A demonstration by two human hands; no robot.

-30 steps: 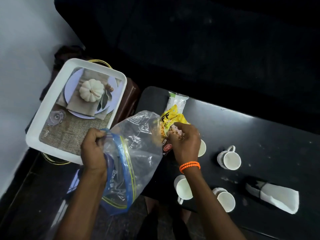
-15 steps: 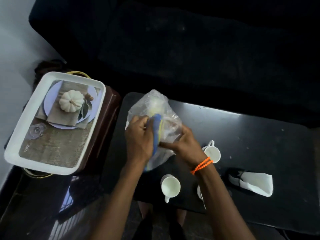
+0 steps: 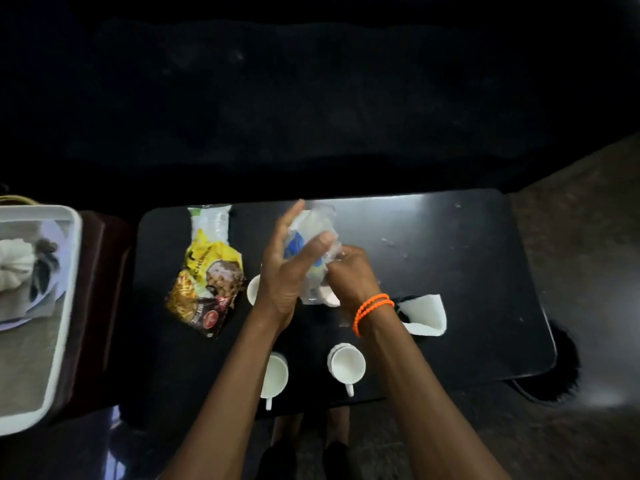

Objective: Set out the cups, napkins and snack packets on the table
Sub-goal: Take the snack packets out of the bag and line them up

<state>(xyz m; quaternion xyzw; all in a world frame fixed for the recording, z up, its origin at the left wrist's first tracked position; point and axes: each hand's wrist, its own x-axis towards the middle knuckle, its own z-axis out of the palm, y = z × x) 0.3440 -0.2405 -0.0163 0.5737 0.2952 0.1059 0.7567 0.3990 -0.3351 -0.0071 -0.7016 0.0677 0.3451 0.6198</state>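
Note:
Both hands work a crumpled clear plastic bag [image 3: 317, 220] with a blue zip strip above the middle of the black table [image 3: 450, 265]. My left hand [image 3: 287, 268] has its fingers stretched up along the bag and its thumb across it. My right hand [image 3: 349, 275] grips the bag's lower part. A yellow snack packet [image 3: 207, 282] lies on the table's left side, overlapping a white and green packet [image 3: 210, 220]. Two white cups [image 3: 275, 375] [image 3: 347, 363] stand near the front edge; a third cup [image 3: 254, 291] peeks out behind my left wrist. A white napkin [image 3: 426, 315] lies to the right.
A white tray [image 3: 65, 306] with a printed picture rests on a dark brown stand at the left. A dark sofa [image 3: 311, 98] fills the far side. Brown floor [image 3: 581, 271] shows at the right. The table's right half holds only the napkin.
The yellow packet, held by my right hand a second ago, now lies on the table. The plastic bag moved from beside the table to above its middle and is crumpled between both hands.

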